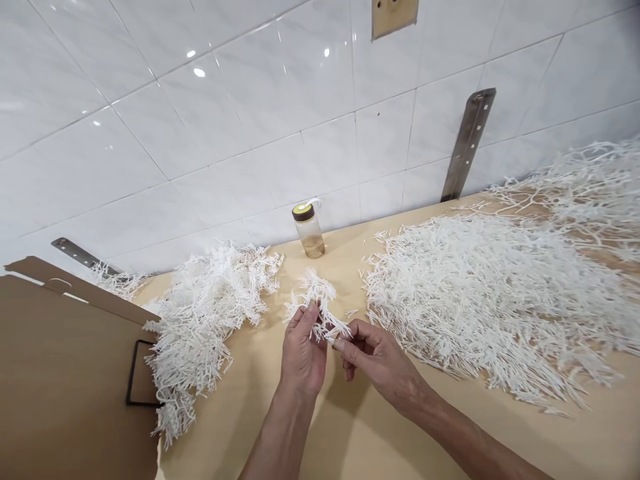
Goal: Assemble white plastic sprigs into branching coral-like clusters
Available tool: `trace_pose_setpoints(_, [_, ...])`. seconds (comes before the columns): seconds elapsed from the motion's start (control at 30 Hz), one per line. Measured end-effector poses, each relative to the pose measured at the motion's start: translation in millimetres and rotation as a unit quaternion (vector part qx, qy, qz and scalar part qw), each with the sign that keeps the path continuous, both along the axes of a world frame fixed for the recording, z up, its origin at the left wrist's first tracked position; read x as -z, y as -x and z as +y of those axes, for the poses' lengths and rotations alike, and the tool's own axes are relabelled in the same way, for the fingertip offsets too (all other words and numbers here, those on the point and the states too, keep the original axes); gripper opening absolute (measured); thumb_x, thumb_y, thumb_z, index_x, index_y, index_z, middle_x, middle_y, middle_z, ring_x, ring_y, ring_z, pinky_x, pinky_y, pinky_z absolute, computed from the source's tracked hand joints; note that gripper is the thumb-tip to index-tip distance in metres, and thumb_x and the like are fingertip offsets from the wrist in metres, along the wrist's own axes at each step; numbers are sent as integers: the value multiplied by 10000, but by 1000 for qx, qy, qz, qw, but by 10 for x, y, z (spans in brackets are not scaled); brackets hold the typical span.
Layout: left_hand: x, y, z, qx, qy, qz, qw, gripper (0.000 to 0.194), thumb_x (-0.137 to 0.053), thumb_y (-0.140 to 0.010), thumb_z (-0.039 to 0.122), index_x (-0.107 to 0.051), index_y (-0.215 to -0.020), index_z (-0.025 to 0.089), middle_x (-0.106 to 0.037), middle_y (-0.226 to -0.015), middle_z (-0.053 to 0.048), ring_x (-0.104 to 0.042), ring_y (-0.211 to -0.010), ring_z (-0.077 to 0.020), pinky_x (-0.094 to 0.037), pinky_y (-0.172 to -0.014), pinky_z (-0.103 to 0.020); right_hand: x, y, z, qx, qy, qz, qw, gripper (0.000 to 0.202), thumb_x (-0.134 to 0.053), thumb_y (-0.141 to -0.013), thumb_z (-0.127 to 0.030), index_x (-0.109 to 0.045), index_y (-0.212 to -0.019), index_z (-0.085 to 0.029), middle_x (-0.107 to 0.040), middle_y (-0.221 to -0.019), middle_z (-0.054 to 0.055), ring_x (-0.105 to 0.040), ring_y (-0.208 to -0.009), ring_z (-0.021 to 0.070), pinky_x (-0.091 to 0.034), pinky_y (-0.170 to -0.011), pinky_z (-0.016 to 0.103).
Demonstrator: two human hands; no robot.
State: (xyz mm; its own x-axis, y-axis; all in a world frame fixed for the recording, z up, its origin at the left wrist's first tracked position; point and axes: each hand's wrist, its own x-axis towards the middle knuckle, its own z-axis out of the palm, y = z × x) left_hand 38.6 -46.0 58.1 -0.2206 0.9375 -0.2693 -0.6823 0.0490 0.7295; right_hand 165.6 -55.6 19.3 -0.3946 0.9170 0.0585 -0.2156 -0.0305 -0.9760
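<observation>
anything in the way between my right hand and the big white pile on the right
Nothing visible stands between the right hand and the large white pile. The bottle stands farther back, off that path.

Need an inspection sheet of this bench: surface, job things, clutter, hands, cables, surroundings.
Surface: tan tabletop, loose white bits near the right pile.
Job's things: left pile and right pile of white strands; one white sprig in hand.
Clutter: lidded bottle, upright near the wall.
Hands: left hand holds the sprig, right hand pinches its near end.
Cables: nothing seen.
Surroundings: tiled wall behind, brown cardboard at left.
</observation>
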Motion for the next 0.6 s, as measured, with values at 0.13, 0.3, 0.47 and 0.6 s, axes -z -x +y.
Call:
trace_pose_setpoints(0.13, [55,107,1,8,-28,70,997,271,-871,-647,271,-632,-704,156,-603,-700,15,-547,-661,-97,-428,-661,-222,32,-51,40,-5,0,-47,999,245,-611,-898,-418,-587,-820,-187,-595,-682,-10,-598,-575,139,-534,-579,296])
trace_pose_setpoints(0.3, [115,224,-47,24,-52,232,971,316,-821,-723,356,-582,-647,163,-550,-629,18,-495,-626,-101,-395,-638,-226,-43,-243,194,98,-17,-135,986,212,-591,-885,-377,-621,-975,-187,-638,-778,13,-642,-622,155,-552,-646,328])
trace_pose_setpoints(0.47, [157,223,-94,-11,-38,238,970,353,-797,-747,384,-551,-616,166,-484,-582,43,-429,-572,-85,-356,-581,-217,-149,-309,238,79,-45,-161,983,273,-582,-894,-443,-629,-976,-187,-632,-788,14,-642,-610,147,-558,-649,323])
trace_pose_setpoints(0.6, [149,176,-135,-25,-20,249,968,343,-791,-742,392,-572,-605,168,-519,-542,38,-462,-546,-95,-378,-583,-232,-141,-194,165,2,-52,-157,986,314,-565,-901,-480,-634,-991,-187,-632,-826,31,-628,-679,156,-564,-599,296])
